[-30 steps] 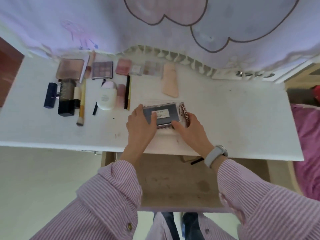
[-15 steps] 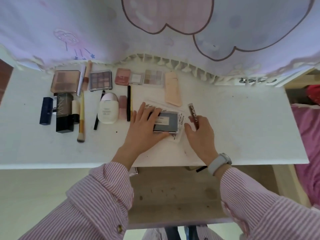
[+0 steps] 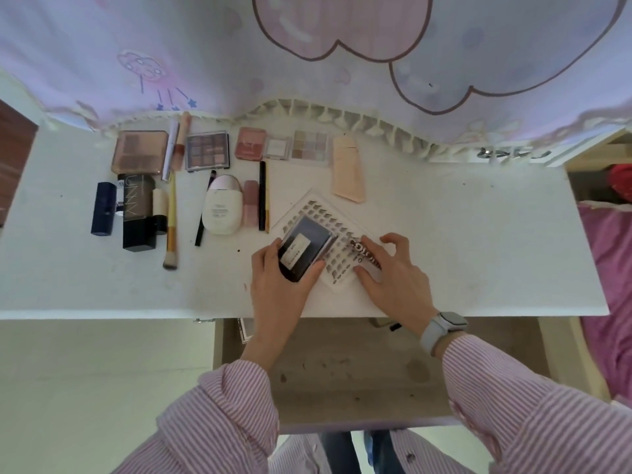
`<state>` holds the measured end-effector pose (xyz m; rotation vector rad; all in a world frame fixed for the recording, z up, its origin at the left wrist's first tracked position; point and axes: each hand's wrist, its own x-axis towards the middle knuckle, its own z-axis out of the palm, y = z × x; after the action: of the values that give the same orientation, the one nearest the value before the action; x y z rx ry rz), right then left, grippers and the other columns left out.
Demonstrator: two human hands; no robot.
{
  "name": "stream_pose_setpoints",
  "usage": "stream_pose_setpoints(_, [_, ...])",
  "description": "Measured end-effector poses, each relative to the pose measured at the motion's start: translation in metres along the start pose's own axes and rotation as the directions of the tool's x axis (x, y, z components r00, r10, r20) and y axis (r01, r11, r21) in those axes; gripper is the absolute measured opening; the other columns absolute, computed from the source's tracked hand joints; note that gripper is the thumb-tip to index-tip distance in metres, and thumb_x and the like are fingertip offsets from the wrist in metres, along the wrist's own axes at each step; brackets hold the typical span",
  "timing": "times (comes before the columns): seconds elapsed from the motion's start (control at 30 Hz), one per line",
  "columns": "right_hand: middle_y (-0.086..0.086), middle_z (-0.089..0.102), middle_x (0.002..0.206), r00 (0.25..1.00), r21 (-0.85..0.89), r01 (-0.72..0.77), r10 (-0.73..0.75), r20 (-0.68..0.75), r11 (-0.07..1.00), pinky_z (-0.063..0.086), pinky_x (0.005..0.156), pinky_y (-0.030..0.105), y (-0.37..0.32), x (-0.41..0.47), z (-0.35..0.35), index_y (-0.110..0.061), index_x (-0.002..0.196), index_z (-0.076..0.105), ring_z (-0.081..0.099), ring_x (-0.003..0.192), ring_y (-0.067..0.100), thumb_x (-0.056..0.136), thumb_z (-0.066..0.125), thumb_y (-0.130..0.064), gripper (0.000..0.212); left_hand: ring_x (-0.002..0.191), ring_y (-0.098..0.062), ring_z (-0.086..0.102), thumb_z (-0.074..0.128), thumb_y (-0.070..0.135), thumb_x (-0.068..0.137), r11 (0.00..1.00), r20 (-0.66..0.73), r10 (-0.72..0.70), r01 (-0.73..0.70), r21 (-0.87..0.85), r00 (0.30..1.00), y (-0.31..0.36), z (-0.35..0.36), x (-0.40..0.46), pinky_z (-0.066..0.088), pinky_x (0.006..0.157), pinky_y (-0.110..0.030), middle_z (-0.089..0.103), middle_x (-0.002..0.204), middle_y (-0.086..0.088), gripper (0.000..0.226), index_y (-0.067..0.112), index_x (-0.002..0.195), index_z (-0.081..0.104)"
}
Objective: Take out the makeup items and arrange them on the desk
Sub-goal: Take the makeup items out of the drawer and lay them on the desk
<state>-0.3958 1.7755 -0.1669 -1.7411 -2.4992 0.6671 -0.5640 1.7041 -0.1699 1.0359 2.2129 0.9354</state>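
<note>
White desk (image 3: 478,234) under pink curtain; makeup rows upper left. Left hand (image 3: 277,289) grips dark case (image 3: 304,253) at frame centre, likely lifting it off lash tray (image 3: 328,230). Right hand (image 3: 393,271), fingers spread, presses tray flat, probably steadying it.

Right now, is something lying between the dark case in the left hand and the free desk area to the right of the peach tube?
Yes. The left hand grips the dark case above the clear lash tray, and the right hand rests beside it, on the way to the desk area right of the peach tube.
</note>
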Motion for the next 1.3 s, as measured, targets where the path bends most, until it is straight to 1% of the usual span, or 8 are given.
stream_pose_setpoints(0.2, [0.004,0.033,0.125,0.998,-0.032,-0.003,0.005,0.057,0.999,0.037,0.055,0.025,-0.008,-0.015,0.01,-0.03,0.142,0.026,0.044,0.06,0.017,0.088,0.05,-0.046,0.061,0.098,-0.002,0.053,0.065,0.053,0.073,0.963,0.073,-0.061,0.078,-0.258,0.995,0.015,-0.008,0.018,0.038,0.075,-0.009,0.053,0.114,0.008,0.052,0.028,0.116,0.052])
stream_pose_setpoints(0.37, [0.007,0.042,0.12,1.0,0.074,-0.012,0.011,0.009,0.997,0.043,0.059,0.03,-0.023,-0.011,0.012,-0.028,0.141,0.032,0.058,0.07,0.026,0.093,0.047,-0.033,0.05,0.096,-0.002,0.053,0.063,0.058,0.071,0.98,-0.042,-0.06,0.05,-0.191,0.997,0.01,-0.017,0.021,0.043,0.078,-0.013,0.055,0.11,0.005,0.057,0.02,0.113,0.056])
stream_pose_setpoints(0.53, [0.006,0.046,0.117,1.0,0.178,-0.005,0.003,0.01,0.984,0.046,0.071,0.036,-0.046,0.001,0.016,-0.023,0.141,0.032,0.058,0.082,0.029,0.094,0.045,-0.028,0.048,0.087,0.01,0.048,0.064,0.058,0.07,0.975,-0.141,-0.155,0.128,-0.181,0.978,0.001,-0.021,0.006,0.03,0.07,-0.006,0.042,0.105,0.011,0.062,0.024,0.12,0.05])
stream_pose_setpoints(0.7, [0.0,0.051,0.103,0.995,0.585,-0.036,0.082,-0.053,0.811,0.036,0.072,0.011,-0.048,-0.001,0.015,-0.011,0.132,0.044,0.048,0.077,0.002,0.093,0.049,-0.016,0.04,0.089,-0.003,0.047,0.064,0.056,0.072,0.973,-0.139,-0.181,0.157,-0.168,0.974,0.003,-0.019,0.002,0.03,0.067,-0.001,0.038,0.111,0.007,0.07,0.021,0.129,0.044])
stream_pose_setpoints(0.77, [0.004,0.056,0.108,0.981,0.646,-0.088,0.18,-0.078,0.758,0.038,0.074,0.013,-0.038,0.004,0.007,-0.011,0.13,0.046,0.051,0.083,0.004,0.092,0.047,-0.012,0.038,0.092,-0.005,0.048,0.064,0.053,0.074,0.981,-0.127,-0.129,0.108,-0.159,0.983,0.011,-0.013,-0.001,0.033,0.071,-0.002,0.036,0.113,0.007,0.07,0.023,0.133,0.039])
stream_pose_setpoints(0.93, [0.012,0.049,0.129,0.955,0.571,-0.239,0.295,-0.005,0.785,0.034,0.095,0.023,0.003,0.027,-0.016,-0.01,0.137,0.039,0.048,0.115,0.023,0.092,0.039,-0.003,0.046,0.095,-0.015,0.043,0.063,0.044,0.074,1.0,0.024,0.025,-0.025,0.005,0.999,0.049,0.023,-0.004,0.038,0.074,-0.025,0.029,0.109,0.004,0.074,0.02,0.136,0.031])
stream_pose_setpoints(1.2, [0.01,0.039,0.109,0.938,0.536,-0.283,0.347,-0.02,0.796,0.043,0.093,0.029,0.026,0.029,-0.029,-0.016,0.136,0.042,0.051,0.09,0.023,0.09,0.043,0.0,0.048,0.096,-0.03,0.046,0.061,0.051,0.073,0.909,-0.026,0.102,-0.082,0.409,0.994,0.082,0.075,0.014,0.032,0.082,-0.038,0.052,0.105,-0.015,0.06,0.008,0.113,0.047])
stream_pose_setpoints(1.3, [0.013,0.041,0.114,0.949,0.529,-0.247,0.312,-0.036,0.812,0.033,0.089,0.011,0.024,0.028,-0.029,-0.012,0.134,0.044,0.049,0.094,0.02,0.09,0.042,0.001,0.046,0.098,-0.028,0.048,0.057,0.05,0.081,0.891,-0.001,0.131,-0.117,0.438,0.991,0.081,0.08,0.015,0.034,0.083,-0.036,0.05,0.11,-0.013,0.053,0.009,0.114,0.049])
